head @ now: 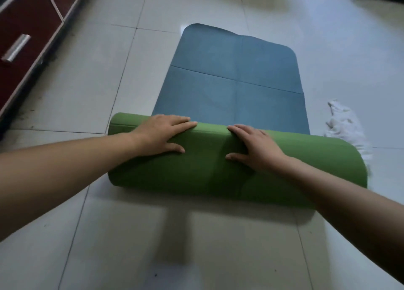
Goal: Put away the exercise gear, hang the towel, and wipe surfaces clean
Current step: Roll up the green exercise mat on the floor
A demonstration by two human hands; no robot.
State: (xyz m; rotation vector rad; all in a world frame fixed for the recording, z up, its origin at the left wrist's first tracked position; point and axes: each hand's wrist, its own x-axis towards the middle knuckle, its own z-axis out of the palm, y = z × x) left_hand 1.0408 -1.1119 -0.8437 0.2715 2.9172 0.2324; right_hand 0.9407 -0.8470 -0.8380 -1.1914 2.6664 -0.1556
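Yoga mat [231, 79] is lying on the pale tiled floor [87, 88], part rolled. The rolled section [207, 169] is showing its green underside and is sitting at the near end of the mat, closest to the person; the unrolled stretch is showing blue, with thin crossing lines, and is running away from the roll toward the far rounded end.

Left hand [162, 134] is resting flat on top of the roll, left of its middle, fingers extended and together, pointing across toward the other hand, thumb spread on the near side. Palm is pressing down on the mat; nothing is being clasped.

Right hand [254, 146] is lying flat on the roll just right of its middle, fingers stretched toward the left hand, thumb out on the near side. Also open-palmed, pressing on the roll rather than gripping it. The two hands are near each other but apart.

White towel [347, 128] is lying crumpled on the floor just beside the roll's right end, partly hidden behind it.

Dark red cabinet [26, 27] with a metal drawer handle [15, 47] is standing well left of the mat.
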